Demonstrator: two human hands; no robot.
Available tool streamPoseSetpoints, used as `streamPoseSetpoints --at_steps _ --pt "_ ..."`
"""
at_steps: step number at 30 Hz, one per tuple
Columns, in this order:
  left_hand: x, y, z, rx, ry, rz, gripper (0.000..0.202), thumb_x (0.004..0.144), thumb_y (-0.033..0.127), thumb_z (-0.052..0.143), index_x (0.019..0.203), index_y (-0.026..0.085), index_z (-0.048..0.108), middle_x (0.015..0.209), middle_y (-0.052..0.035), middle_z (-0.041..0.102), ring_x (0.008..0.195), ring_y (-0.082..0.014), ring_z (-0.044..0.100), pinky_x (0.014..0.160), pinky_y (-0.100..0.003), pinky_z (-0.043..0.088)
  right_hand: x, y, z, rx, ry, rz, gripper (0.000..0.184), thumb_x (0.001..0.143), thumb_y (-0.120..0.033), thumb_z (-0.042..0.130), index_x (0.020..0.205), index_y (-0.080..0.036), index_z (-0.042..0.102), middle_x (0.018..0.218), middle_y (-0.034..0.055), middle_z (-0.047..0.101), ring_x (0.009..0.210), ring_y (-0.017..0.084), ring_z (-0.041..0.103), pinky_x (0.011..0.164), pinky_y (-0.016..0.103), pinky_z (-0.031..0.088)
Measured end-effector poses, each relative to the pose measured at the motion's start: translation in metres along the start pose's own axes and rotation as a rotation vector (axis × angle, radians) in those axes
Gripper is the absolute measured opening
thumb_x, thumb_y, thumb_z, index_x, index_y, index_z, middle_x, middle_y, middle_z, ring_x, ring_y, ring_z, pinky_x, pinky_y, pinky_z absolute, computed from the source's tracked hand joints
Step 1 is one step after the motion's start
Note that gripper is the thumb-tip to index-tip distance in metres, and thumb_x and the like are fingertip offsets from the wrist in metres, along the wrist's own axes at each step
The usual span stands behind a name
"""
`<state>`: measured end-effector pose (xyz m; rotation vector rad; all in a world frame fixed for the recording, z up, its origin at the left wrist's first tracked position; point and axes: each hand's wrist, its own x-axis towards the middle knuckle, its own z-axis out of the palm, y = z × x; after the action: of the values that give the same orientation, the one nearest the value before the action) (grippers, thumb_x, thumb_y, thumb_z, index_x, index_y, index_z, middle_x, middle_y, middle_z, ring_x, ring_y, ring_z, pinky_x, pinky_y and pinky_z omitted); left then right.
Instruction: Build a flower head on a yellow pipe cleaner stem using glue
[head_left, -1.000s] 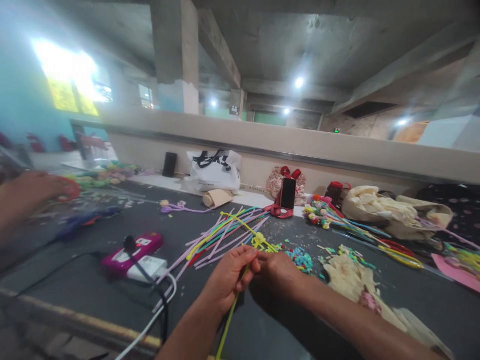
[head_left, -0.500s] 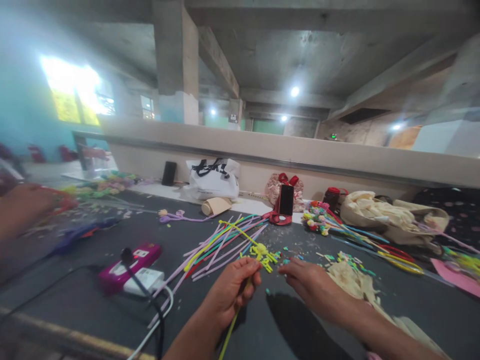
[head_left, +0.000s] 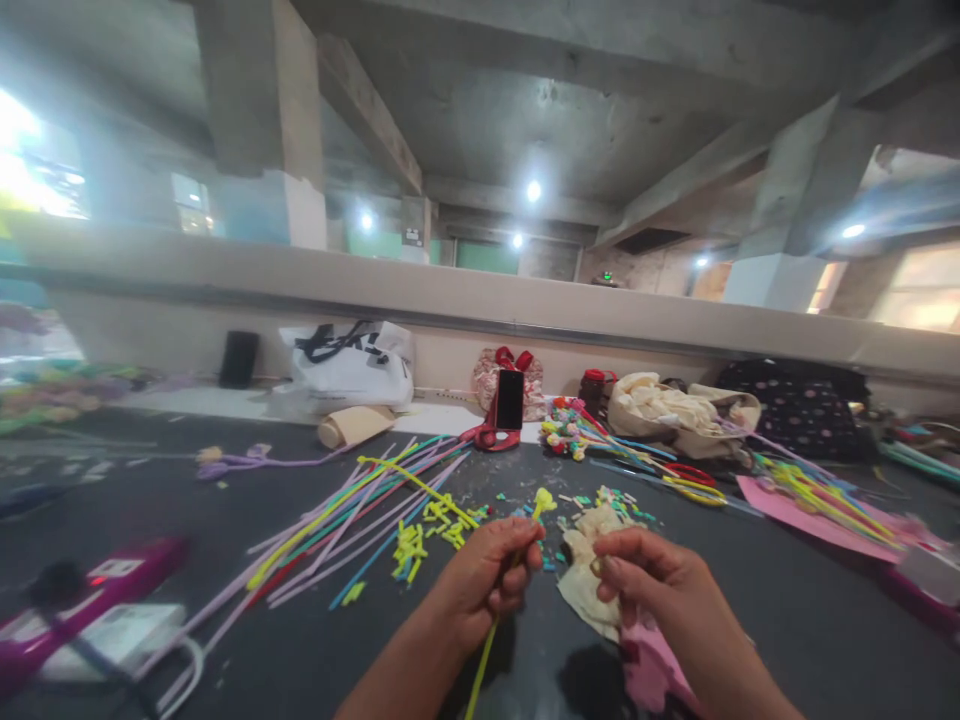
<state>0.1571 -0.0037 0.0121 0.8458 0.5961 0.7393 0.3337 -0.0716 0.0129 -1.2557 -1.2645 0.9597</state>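
Note:
My left hand [head_left: 491, 580] is closed around a thin yellow pipe cleaner [head_left: 484, 668] whose lower end hangs below the fist. Above my fingertips shows a small yellow bud-like head [head_left: 543, 501]. My right hand [head_left: 660, 595] is pinched, thumb against fingers, with a tiny pale thing between them that is too small to name. Under and beside it are a crumpled cream cloth [head_left: 589, 590] and a pink piece [head_left: 651, 665], partly hidden by the hand. Short yellow clippings [head_left: 411, 550] lie left of my left hand.
Long lilac, yellow, teal and red pipe cleaners [head_left: 360, 530] spread to the left. At the back stand a white bag [head_left: 352, 365], a phone [head_left: 510, 400] and a red-lidded jar [head_left: 594, 388]. Finished-looking small flowers [head_left: 564, 430], scissors [head_left: 694, 483] and a pink sheet [head_left: 814, 520] lie right. A magenta box [head_left: 142, 570] with cables sits front left.
The view has swung right. My right hand, fingers outstretched before, is now pinched beside the cream cloth. My left hand keeps the yellow pipe cleaner, and its bud-like head now stands clear of the clippings.

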Motion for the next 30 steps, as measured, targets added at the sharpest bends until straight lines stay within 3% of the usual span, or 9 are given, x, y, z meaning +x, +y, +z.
streamPoseSetpoints --at_steps 4,11,15,19,30 --pt "0.003 -0.018 0.006 0.022 -0.034 -0.050 0.015 0.066 0.024 0.062 0.061 0.014 0.052 0.046 0.0059 0.051 0.027 0.0015 0.027 0.027 -0.011 0.010 -0.004 0.008 0.002 0.218 0.023 0.064 0.023 0.063 -0.034 0.072 0.073 -0.017 0.061 0.055 -0.0011 0.065 0.041 0.007 0.048 0.038 0.017 0.037" --pt "-0.004 -0.021 0.010 0.057 -0.029 -0.048 0.019 0.059 0.021 0.067 0.066 0.015 0.051 0.052 0.0051 0.052 0.033 0.0011 0.025 0.030 -0.012 0.009 0.002 0.021 0.013 0.157 0.064 0.051 0.020 0.064 -0.032 0.071 0.070 -0.015 0.064 0.043 -0.0072 0.052 0.035 0.002 0.035 0.034 0.014 0.023" --pt "-0.005 -0.022 0.010 0.086 -0.010 -0.024 0.021 0.056 0.017 0.068 0.068 0.015 0.051 0.048 0.0078 0.048 0.033 0.0008 0.023 0.031 -0.012 0.008 0.003 0.018 0.024 0.094 0.056 0.034 0.018 0.065 -0.031 0.069 0.069 -0.013 0.065 0.045 -0.0065 0.051 0.039 0.004 0.039 0.037 0.015 0.026" --pt "-0.004 -0.024 0.007 0.113 0.012 0.003 0.020 0.060 0.022 0.069 0.067 0.015 0.051 0.051 0.0058 0.053 0.032 0.0010 0.026 0.031 -0.013 0.009 0.005 0.016 0.031 0.081 0.031 0.039 0.019 0.066 -0.032 0.068 0.069 -0.014 0.064 0.049 -0.0059 0.053 0.040 0.005 0.041 0.037 0.015 0.027" --pt "-0.006 -0.021 0.007 0.178 -0.033 0.036 0.018 0.061 0.025 0.067 0.061 0.015 0.053 0.050 0.0041 0.056 0.030 0.0006 0.028 0.031 -0.014 0.010 0.004 0.010 0.022 0.177 -0.118 0.148 0.022 0.063 -0.034 0.070 0.064 -0.014 0.060 0.043 -0.0063 0.052 0.035 0.004 0.041 0.035 0.014 0.027"
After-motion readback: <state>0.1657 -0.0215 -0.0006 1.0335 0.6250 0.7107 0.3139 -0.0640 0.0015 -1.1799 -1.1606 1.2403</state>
